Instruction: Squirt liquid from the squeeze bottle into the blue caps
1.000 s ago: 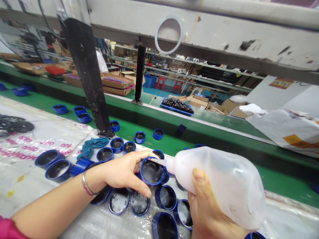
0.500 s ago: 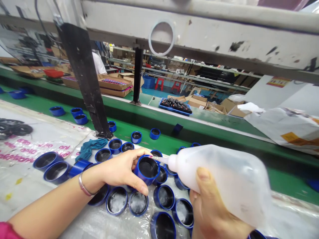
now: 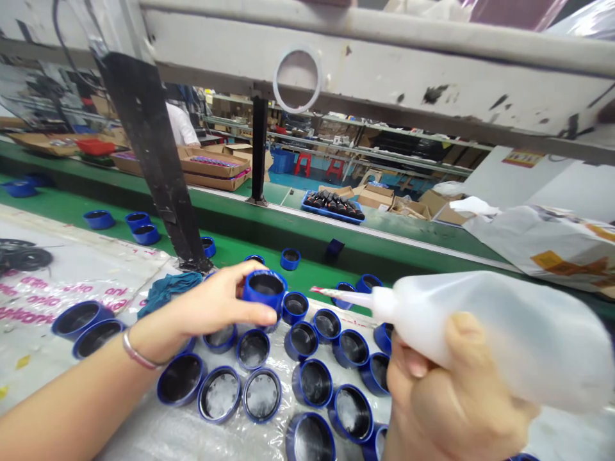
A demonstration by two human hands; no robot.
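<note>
My left hand (image 3: 230, 301) is closed around a blue ring-shaped part with a black inside (image 3: 265, 289), lifted above the bench with its opening tilted up. In my right hand (image 3: 461, 378) lies a translucent white squeeze bottle (image 3: 500, 333), tipped sideways with its nozzle (image 3: 343, 295) pointing left. The nozzle's tip is apart from the lifted part, to its right. Beneath both hands, several similar blue parts (image 3: 312, 382) rest on the plastic-covered bench, openings up.
A green conveyor belt (image 3: 307, 272) carrying more blue parts runs behind the bench. A dark post (image 3: 154, 160) and a white beam (image 3: 384, 77) cross in front. A teal cloth (image 3: 168, 291) and black rings (image 3: 24, 256) lie at left. Beyond the belt sits a blue tray (image 3: 331, 216).
The bottle has moved right, and its nozzle has come away from the rim of the blue part. My left hand has shifted slightly left and up with that part.
</note>
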